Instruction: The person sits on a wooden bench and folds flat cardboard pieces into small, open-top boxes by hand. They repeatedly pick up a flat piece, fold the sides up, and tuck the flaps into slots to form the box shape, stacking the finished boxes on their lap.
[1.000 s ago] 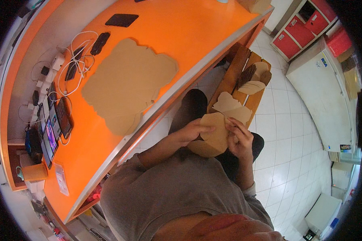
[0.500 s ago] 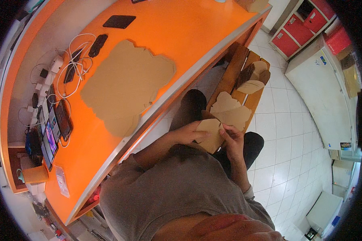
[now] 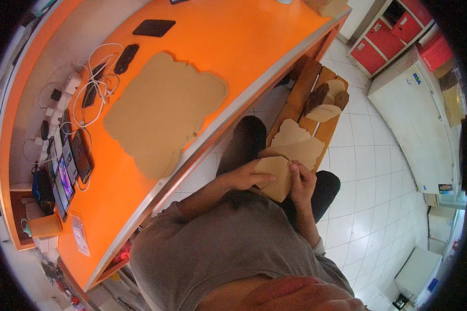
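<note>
Over my lap I hold a partly folded brown cardboard box (image 3: 275, 179). My left hand (image 3: 244, 177) grips its left side, with the thumb lying across the front panel. At the box's upper right corner my right hand (image 3: 302, 181) pinches the edge between thumb and fingers. Just beyond, flat die-cut cardboard blanks (image 3: 296, 140) lie on a slatted wooden bench (image 3: 298, 98). Farther along the bench stand several folded cardboard boxes (image 3: 324, 111), nested together. A large stack of flat cardboard blanks (image 3: 163, 114) rests on the orange table to my left.
The orange table (image 3: 207, 36) has a metal-trimmed edge close to my left arm. Phones (image 3: 65, 176), white cables (image 3: 104, 85) and a black tablet-like slab (image 3: 154, 27) lie on it. A white chest freezer (image 3: 415, 124) and red lockers (image 3: 384, 39) stand at the right.
The box in my hands has turned slightly, its front panel now facing up more squarely. My right hand has shifted a little, still at the upper right corner.
</note>
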Motion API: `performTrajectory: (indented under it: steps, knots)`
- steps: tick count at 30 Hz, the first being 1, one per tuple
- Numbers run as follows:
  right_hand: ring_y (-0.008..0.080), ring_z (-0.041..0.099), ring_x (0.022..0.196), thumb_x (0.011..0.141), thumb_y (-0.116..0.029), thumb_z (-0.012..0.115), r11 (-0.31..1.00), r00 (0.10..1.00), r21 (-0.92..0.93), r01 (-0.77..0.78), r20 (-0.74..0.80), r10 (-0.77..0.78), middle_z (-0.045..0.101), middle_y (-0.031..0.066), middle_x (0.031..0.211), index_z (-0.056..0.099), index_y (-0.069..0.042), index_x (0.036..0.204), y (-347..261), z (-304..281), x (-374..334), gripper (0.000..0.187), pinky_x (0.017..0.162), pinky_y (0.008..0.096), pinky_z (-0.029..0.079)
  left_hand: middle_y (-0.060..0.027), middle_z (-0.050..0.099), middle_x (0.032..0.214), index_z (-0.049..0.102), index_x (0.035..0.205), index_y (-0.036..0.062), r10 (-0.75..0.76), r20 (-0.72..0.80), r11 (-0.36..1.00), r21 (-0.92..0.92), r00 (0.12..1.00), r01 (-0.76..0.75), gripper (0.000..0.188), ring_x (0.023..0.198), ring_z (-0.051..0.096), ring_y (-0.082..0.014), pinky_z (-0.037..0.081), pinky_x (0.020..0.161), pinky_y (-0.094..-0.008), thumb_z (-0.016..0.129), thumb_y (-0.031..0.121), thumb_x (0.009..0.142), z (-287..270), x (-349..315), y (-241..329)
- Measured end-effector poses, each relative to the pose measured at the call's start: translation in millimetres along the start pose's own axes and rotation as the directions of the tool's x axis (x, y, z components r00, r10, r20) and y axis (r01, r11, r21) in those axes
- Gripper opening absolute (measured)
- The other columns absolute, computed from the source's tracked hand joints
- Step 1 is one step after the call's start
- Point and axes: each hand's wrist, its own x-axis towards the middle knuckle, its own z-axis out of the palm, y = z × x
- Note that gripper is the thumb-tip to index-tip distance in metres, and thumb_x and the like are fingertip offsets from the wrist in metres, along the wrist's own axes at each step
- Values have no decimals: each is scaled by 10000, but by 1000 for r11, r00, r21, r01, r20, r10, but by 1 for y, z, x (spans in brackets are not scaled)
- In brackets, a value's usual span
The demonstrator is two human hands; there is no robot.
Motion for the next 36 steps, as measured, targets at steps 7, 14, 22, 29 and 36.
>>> performTrajectory:
  steps: [7, 14, 22, 29, 36]
  knots:
    - [181, 625, 748, 893, -95, 659, 904, 937, -335, 267, -128, -324, 687, 112, 786, 701, 26, 861, 0, 12, 3, 132, 726, 314, 479, -97, 718, 958, 681, 1015, -15, 80, -138, 883, 470, 987, -6, 250, 872, 661, -146, 515, 792, -317, 714, 161, 840, -3, 7, 25]
    - [219, 628, 799, 888, -88, 669, 945, 948, -153, 288, -89, -304, 692, 107, 853, 691, 24, 870, -12, 7, 13, 116, 779, 333, 466, -103, 723, 970, 677, 1046, -23, 288, -123, 844, 501, 950, -191, 277, 880, 670, -155, 517, 791, -309, 725, 139, 826, -2, 17, 7]
    - [235, 609, 965, 911, -136, 652, 968, 965, -6, 251, 81, -250, 689, 129, 949, 703, 28, 941, -18, -11, 24, 174, 873, 345, 442, -70, 732, 1000, 698, 1086, 23, 350, -162, 842, 485, 922, -235, 276, 908, 658, -123, 507, 807, -288, 731, 151, 843, -3, 11, 33]
    - [253, 622, 1003, 918, -161, 627, 952, 967, 187, 244, 28, -253, 678, 154, 1041, 695, 22, 959, 3, -16, 23, 199, 900, 354, 456, -73, 713, 970, 668, 1077, -37, 347, -144, 866, 428, 927, -258, 332, 882, 641, -118, 516, 786, -297, 746, 192, 850, -12, 13, 42]
    - [276, 633, 1040, 981, -278, 514, 562, 895, 827, 0, -251, 369, 626, 159, 1181, 515, 44, 1250, 4, -26, 43, 419, 900, 396, 504, -136, 641, 1156, 531, 1269, -19, 441, 7, 768, 514, 898, -381, 571, 1039, 619, -226, 505, 888, -352, 774, 236, 820, -14, 23, 32]
